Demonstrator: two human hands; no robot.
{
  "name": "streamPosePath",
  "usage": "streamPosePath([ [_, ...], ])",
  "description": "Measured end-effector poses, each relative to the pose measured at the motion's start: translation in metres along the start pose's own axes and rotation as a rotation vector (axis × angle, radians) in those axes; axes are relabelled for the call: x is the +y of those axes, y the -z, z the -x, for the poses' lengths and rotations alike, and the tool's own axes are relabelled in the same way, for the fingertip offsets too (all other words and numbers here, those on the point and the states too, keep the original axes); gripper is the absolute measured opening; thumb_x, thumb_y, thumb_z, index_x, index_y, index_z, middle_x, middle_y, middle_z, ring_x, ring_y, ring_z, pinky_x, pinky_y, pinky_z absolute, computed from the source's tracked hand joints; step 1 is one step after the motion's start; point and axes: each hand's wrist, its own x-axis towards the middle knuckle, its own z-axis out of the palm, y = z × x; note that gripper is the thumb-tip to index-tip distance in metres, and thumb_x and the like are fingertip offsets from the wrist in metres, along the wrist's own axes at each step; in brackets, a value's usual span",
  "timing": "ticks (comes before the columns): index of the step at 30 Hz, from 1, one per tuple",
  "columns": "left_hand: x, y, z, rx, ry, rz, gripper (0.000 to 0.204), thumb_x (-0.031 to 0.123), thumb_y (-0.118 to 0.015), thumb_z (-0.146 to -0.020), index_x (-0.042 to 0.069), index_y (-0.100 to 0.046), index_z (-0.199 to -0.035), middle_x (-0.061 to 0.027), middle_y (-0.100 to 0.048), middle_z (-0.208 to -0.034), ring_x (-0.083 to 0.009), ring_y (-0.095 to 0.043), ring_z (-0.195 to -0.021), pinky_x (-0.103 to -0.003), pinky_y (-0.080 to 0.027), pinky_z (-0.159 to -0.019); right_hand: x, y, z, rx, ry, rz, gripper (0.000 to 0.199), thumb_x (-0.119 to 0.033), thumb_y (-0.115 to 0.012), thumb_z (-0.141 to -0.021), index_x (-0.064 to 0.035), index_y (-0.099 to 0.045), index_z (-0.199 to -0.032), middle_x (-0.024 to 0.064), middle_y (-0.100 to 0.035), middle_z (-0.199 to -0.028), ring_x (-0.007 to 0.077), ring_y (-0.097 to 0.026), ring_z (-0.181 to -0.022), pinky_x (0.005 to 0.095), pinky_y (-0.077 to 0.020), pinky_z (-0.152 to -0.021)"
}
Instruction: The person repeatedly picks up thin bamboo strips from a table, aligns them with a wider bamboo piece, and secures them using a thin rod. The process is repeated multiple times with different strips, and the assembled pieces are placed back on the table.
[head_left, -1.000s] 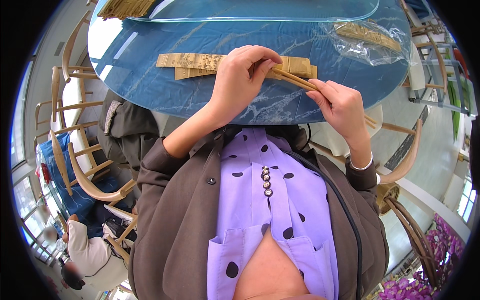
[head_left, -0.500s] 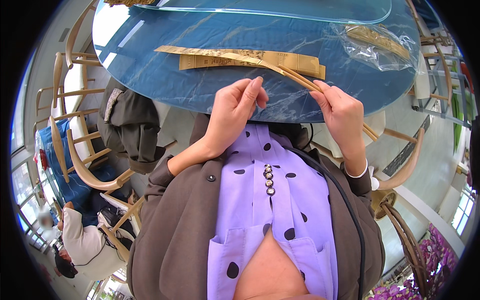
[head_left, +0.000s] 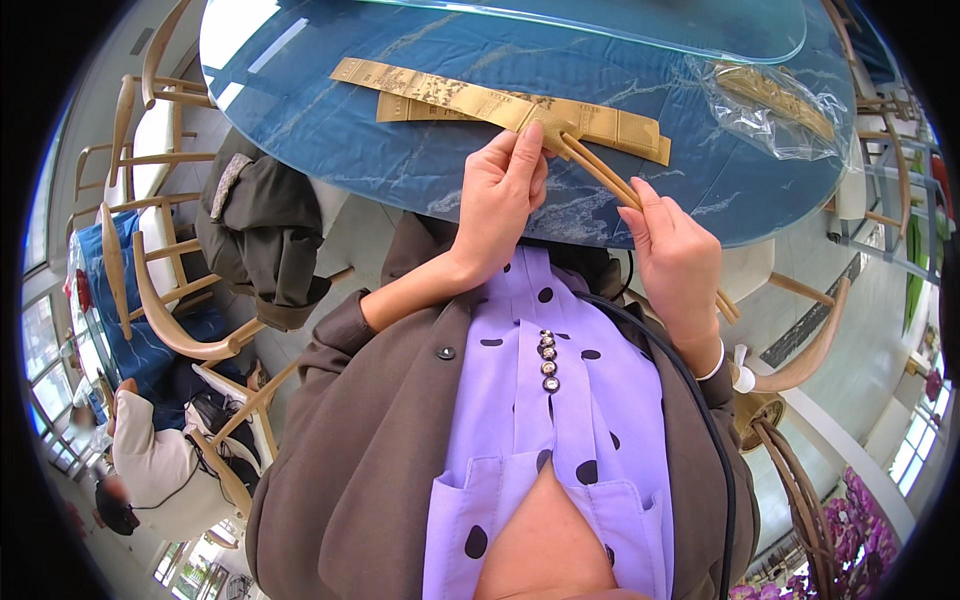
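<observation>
My left hand (head_left: pixel 503 192) pinches the open end of a gold paper chopstick sleeve (head_left: pixel 430 92) between thumb and fingers. A pair of wooden chopsticks (head_left: pixel 598 172) is in my right hand (head_left: pixel 674 245), thumb and fingers closed round the middle. Their far ends enter the mouth of the sleeve beside my left thumb, and their other ends stick out below my right hand. Beneath the held sleeve, more gold sleeves (head_left: pixel 618 128) lie overlapping on the blue table (head_left: pixel 300 110). To the right, a clear plastic bag (head_left: pixel 765 112) holds further gold sleeves.
A raised glass panel (head_left: pixel 640 30) crosses the far side of the table. Wooden chairs stand left and right; a dark coat (head_left: pixel 268 230) hangs over one at left. A black cable (head_left: pixel 690 385) runs down my front. Another person (head_left: pixel 165 455) sits at lower left.
My left hand has moved up and right and taken hold of the sleeve's end near the chopsticks. The sleeve now shows its broad printed face. My right hand has shifted slightly down.
</observation>
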Motion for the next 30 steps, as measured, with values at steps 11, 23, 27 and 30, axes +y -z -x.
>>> streamPosePath([
  [11, 0.0, -0.004, -0.002, -0.012, -0.054, -0.037, 0.033, 0.026, -0.051, -0.108, 0.001, -0.069, -0.12, 0.0032, -0.058, -0.078, -0.0039, -0.047, -0.068, -0.021, -0.039, -0.06, -0.018, -0.011, 0.003, -0.018, -0.087, -0.089, 0.03, -0.019, -0.066, -0.096, 0.0026, -0.066, -0.117, 0.0103, -0.058, -0.073, 0.0267, -0.06, -0.058, 0.0367, -0.0484, -0.053],
  [23, 0.002, -0.004, 0.001, -0.027, -0.038, 0.007, 0.041, 0.03, -0.041, -0.111, -0.001, -0.065, -0.124, -0.0036, -0.066, -0.111, -0.0048, -0.039, -0.068, -0.021, -0.037, -0.059, -0.016, -0.014, 0.002, -0.046, -0.099, -0.269, 0.028, -0.017, -0.065, -0.098, 0.0016, -0.066, -0.119, 0.0129, -0.062, -0.076, 0.0306, -0.063, -0.063, 0.0389, -0.0497, -0.056],
  [27, 0.001, -0.005, 0.002, -0.08, -0.05, -0.011, 0.042, 0.031, -0.042, -0.111, -0.001, -0.064, -0.128, 0.0023, -0.057, -0.086, -0.0039, -0.038, -0.065, -0.02, -0.033, -0.057, -0.017, -0.019, 0.001, 0.014, -0.14, -0.406, 0.028, -0.017, -0.065, -0.097, -0.0003, -0.067, -0.12, 0.0129, -0.061, -0.075, 0.0302, -0.062, -0.062, 0.0384, -0.0493, -0.056],
  [30, 0.002, -0.008, 0.004, -0.058, -0.065, -0.07, 0.037, 0.027, -0.047, -0.109, 0.001, -0.066, -0.128, 0.0068, -0.045, -0.071, -0.0022, -0.036, -0.061, -0.019, -0.031, -0.054, -0.022, -0.022, -0.001, 0.042, -0.151, -0.331, 0.03, -0.018, -0.066, -0.097, -0.0013, -0.067, -0.122, 0.0112, -0.058, -0.073, 0.0283, -0.059, -0.06, 0.0376, -0.048, -0.054],
])
